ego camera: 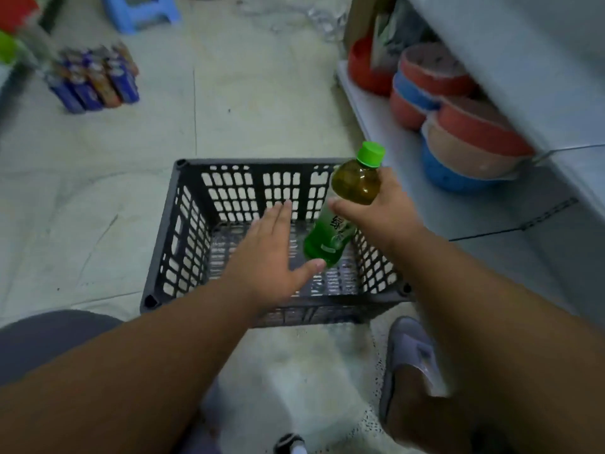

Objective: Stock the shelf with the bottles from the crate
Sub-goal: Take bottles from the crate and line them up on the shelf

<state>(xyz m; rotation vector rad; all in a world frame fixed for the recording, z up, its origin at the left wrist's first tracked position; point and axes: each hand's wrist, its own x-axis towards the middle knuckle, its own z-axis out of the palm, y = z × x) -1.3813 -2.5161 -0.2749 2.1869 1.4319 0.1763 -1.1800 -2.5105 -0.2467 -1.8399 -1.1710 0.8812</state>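
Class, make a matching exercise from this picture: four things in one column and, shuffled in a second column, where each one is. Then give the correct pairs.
Things
1. green-capped tea bottle
2. black plastic lattice crate
3. small blue plastic stool
4. stacked red and blue bowls

Places
A. far on the floor, upper left
B. on the low white shelf to the right
C. gripped in the right hand
D. on the floor under both hands

Pairs: 1-C, 2-D, 3-A, 4-B
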